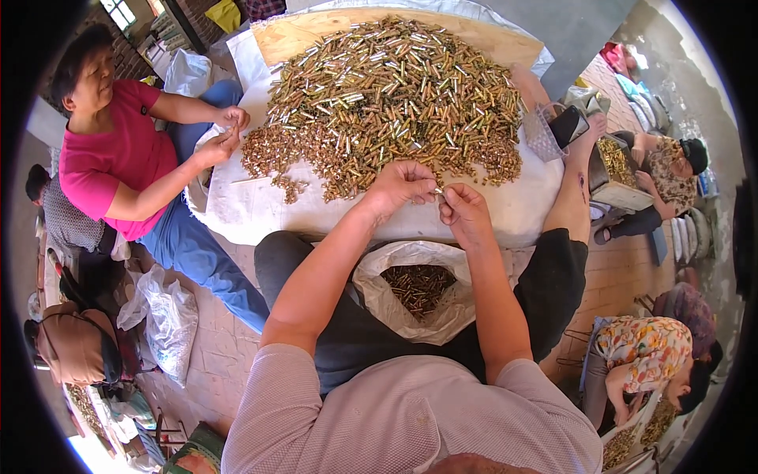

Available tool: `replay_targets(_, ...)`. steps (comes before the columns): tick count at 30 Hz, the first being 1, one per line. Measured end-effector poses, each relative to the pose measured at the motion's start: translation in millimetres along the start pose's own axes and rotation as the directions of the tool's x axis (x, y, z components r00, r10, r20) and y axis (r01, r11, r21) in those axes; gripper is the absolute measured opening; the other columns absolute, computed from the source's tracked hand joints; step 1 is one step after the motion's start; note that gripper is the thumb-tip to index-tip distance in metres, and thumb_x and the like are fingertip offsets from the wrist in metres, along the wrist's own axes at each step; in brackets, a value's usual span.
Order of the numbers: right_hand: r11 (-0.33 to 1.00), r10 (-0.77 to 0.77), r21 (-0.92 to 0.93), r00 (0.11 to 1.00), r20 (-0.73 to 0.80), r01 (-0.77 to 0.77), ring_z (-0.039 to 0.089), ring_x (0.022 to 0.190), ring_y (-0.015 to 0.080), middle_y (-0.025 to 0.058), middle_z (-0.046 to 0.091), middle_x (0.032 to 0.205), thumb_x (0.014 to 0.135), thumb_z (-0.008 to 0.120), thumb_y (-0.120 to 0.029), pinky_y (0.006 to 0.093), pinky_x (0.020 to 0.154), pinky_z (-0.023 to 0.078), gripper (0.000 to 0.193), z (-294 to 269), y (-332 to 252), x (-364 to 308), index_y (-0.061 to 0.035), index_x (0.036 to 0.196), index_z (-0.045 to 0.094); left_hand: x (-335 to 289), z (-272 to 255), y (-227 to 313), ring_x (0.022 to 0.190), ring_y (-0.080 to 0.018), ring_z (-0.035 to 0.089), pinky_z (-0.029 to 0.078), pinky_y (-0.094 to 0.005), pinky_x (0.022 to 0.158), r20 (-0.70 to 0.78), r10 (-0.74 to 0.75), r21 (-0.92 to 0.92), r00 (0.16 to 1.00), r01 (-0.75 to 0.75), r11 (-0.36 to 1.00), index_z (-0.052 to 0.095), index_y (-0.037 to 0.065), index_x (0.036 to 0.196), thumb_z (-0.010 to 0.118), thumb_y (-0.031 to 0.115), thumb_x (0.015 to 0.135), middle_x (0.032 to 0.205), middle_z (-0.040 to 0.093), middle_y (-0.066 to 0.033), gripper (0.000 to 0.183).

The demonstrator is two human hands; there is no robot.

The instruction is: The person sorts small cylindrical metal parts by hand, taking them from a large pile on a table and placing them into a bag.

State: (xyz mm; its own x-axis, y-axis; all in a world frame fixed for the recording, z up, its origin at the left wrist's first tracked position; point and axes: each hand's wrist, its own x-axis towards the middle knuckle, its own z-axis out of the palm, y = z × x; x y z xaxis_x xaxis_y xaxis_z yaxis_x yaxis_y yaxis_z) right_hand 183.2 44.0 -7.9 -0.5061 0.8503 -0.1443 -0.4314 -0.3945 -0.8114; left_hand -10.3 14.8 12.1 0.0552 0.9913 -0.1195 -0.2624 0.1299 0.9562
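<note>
My left hand (401, 186) and my right hand (466, 212) meet at the near edge of a heap of metal parts. Fingertips of both pinch a small shiny metal part (439, 192); its exact kind is too small to make out. The heap consists of brass-coloured, tube-like metal pieces (403, 83) across the table, with smaller copper-coloured pieces (339, 154) along its near side. Below my hands, between my legs, an open white sack (375, 272) holds many dark, slender metal pieces (417, 288).
The table has a white cover (260, 209) and a wooden board (292, 39) behind the heap. At the left a person in a pink shirt (118, 150) handles something small. A see-through plastic basket (541, 134) stands at the right edge. Other people sit around; a plastic bag (170, 324) lies on the floor.
</note>
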Motion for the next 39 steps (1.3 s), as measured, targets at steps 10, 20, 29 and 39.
replay_targets(10, 0.998, 0.007, 0.058, 1.0, -0.003, -0.007, 0.056, 0.062, 0.0091, 0.0025, 0.065, 0.08, 0.092, 0.069, -0.018, 0.023, 0.052, 0.044, 0.013, 0.6, 5.8, 1.1, -0.0072, 0.094, 0.063, -0.9, 0.9, -3.4, 0.073, -0.0123, 0.067, 0.053, -0.0257, 0.066, 0.003, 0.027, -0.019, 1.0, -0.027, 0.999, 0.067, 0.002, 0.096, 0.073, 0.009, 0.088, 0.083, 0.07, -0.0051, 0.012)
replay_targets(20, 0.983, -0.015, 0.181, 1.0, 0.02, 0.011, 0.055, 0.062, 0.0062, -0.0026, 0.064, 0.079, 0.089, 0.072, -0.015, 0.0218, 0.051, 0.042, 0.011, -1.8, 15.4, 2.2, -0.0093, 0.097, 0.068, -5.0, 13.7, -10.5, 0.074, -0.0157, 0.069, 0.055, -0.0274, 0.067, 0.001, -0.006, -0.246, 1.0, 0.006, 0.969, 0.067, 0.001, 0.096, 0.069, 0.005, 0.09, 0.084, 0.07, -0.0081, 0.007)
replay_targets(29, 0.949, 0.186, -0.29, 0.961, 0.207, -0.121, 0.056, 0.059, 0.009, 0.001, 0.06, 0.069, 0.091, 0.068, -0.011, 0.0219, 0.051, 0.044, 0.01, 1.1, -12.2, -9.4, -0.0036, 0.086, 0.064, -4.1, -25.4, 16.1, 0.072, -0.0137, 0.066, 0.053, -0.0295, 0.067, -0.077, -0.012, 0.217, 0.997, 0.028, 0.976, 0.07, 0.002, 0.101, 0.072, 0.023, 0.089, 0.081, 0.07, -0.0052, 0.024)
replay_targets(39, 0.171, -0.338, -0.867, 0.855, 0.394, 0.467, 0.06, 0.063, 0.0208, 0.009, 0.063, 0.076, 0.084, 0.074, -0.016, 0.0344, 0.057, 0.046, 0.015, 1.9, 27.3, 13.7, -0.0023, 0.087, 0.067, -2.6, -35.1, -8.7, 0.09, -0.0359, 0.066, 0.052, -0.0466, 0.081, -0.135, 0.215, 0.951, 0.967, 0.066, 0.302, 0.071, 0.008, 0.097, 0.069, 0.017, 0.081, 0.096, 0.069, -0.0183, 0.019)
